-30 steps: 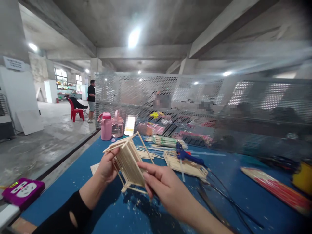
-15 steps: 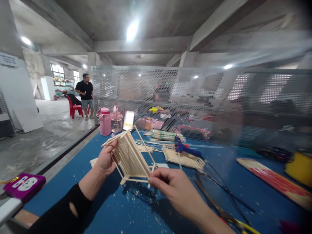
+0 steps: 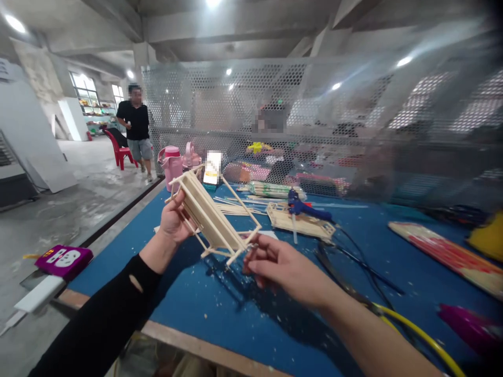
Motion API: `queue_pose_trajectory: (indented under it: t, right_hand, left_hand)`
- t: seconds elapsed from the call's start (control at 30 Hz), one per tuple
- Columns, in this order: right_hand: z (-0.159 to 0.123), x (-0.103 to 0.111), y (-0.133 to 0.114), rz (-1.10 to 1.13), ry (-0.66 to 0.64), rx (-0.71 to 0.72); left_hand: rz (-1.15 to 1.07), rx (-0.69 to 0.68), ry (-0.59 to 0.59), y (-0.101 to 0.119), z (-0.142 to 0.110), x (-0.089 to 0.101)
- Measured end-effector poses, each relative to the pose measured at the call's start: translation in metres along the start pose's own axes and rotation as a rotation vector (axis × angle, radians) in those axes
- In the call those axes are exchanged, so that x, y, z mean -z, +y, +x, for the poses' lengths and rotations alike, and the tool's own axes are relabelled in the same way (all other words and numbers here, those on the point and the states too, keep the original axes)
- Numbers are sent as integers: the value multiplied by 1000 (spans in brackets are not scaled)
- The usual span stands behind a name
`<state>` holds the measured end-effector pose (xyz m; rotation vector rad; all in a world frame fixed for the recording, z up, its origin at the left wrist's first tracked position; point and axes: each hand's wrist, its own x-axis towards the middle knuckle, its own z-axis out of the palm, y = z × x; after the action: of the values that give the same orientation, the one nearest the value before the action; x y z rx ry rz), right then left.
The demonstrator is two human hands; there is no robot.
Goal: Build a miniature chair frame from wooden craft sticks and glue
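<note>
My left hand (image 3: pixel 173 222) grips the upper left edge of a small stick frame (image 3: pixel 214 212), thumb in front, holding it tilted above the table. The frame is built from pale thin wooden sticks, with a slatted panel and open struts. Beside its lower right corner is my right hand (image 3: pixel 281 262), fingers bent and apart, slightly blurred, with nothing plainly held. Behind it lies a second flat stick piece (image 3: pixel 302 224) with a blue glue gun (image 3: pixel 308 206) resting over it. Loose sticks (image 3: pixel 236 208) lie behind the held frame.
The blue table (image 3: pixel 188 298) carries a bundle of wrapped sticks (image 3: pixel 275 189), pliers-like tool with yellow handles (image 3: pixel 420 330), a red-patterned packet (image 3: pixel 444 254) and a pink jug (image 3: pixel 172 167). A purple power strip (image 3: pixel 65 261) sits left. Perforated mesh (image 3: pixel 220 104) stands behind; a person (image 3: pixel 135 123) walks beyond.
The stick frame has turned, showing its panel more edge-on. My right hand has let go of its lower corner and its fingers have spread. The view has tipped downward; the person has stepped nearer.
</note>
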<state>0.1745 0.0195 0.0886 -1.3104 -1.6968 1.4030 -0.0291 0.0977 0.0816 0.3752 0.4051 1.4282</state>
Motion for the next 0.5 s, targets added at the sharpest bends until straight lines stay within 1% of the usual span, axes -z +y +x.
queue_pose_trajectory:
  t: [0.07, 0.1, 0.13, 0.17, 0.23, 0.3, 0.33, 0.37, 0.4, 0.43, 0.47, 0.5]
  right_hand:
    - [0, -5, -1, 122, -13, 7]
    - [1, -6, 1, 148, 16, 18]
    - [1, -7, 3, 150, 78, 39]
    - [2, -6, 5, 130, 170, 73]
    - [2, -2, 9, 49, 408, 195]
    - [-1, 3, 7, -73, 632, 372]
    - [-3, 4, 5, -153, 713, 468]
    - [-5, 6, 2, -247, 767, 563]
    - [-7, 7, -2, -347, 792, 644]
    - [-8, 7, -4, -439, 789, 697]
    - [-6, 6, -6, -507, 764, 714]
    - [-3, 5, -6, -534, 728, 700]
  left_hand:
    - [-9, -15, -9, 0, 0, 0]
    - [-6, -28, -3, 0, 0, 1]
    - [3, -42, 4, 0, 1, 1]
    - [18, -55, 8, 1, 1, 1]
    - [58, -79, -10, 1, 2, 2]
    - [108, -113, -52, 1, 4, 3]
    - [138, -146, -73, 0, 5, 3]
    - [171, -201, -91, -2, 5, 4]
    - [213, -282, -107, -4, 5, 4]
    - [275, -385, -122, -6, 3, 3]
    - [361, -502, -138, -9, 1, 3]
    - [470, -624, -160, -12, -3, 1]
